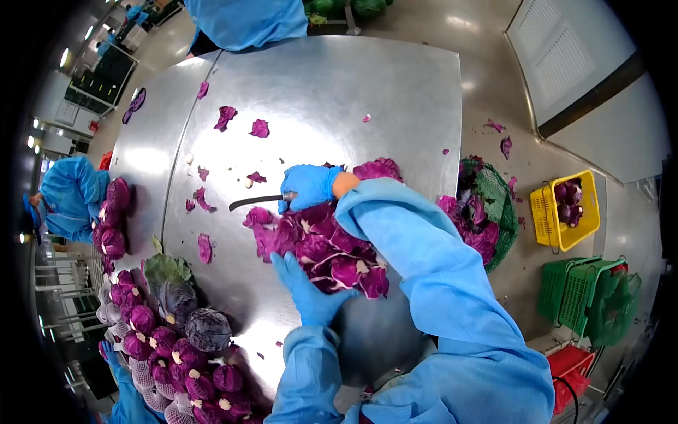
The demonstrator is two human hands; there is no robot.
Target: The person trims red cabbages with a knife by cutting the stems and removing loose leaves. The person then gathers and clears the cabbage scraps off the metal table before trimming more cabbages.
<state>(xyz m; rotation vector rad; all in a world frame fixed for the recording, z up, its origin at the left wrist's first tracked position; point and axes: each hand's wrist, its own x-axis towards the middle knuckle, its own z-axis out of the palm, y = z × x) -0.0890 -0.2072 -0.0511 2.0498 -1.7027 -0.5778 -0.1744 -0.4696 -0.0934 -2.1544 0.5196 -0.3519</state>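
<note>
My right hand (311,186), in a blue glove, is closed around the handle of a knife with a dark, curved blade (256,201) pointing left. Just below it lies a heap of purple cabbage leaves (318,247) on the metal table (282,85). My left hand (311,288), also gloved in blue, is open with thumb and fingers apart at the near left edge of this heap. Whole trimmed red cabbages (164,340) are piled at the lower left, beside a darker untrimmed cabbage (209,329) and one with green outer leaves (176,297).
Leaf scraps (205,247) are scattered over the table. Right of its edge stands a green net sack (498,205) of leaves, with a yellow crate (565,210) and green crates (575,293) on the floor. A co-worker in blue (70,194) stands at the left, another (247,21) opposite.
</note>
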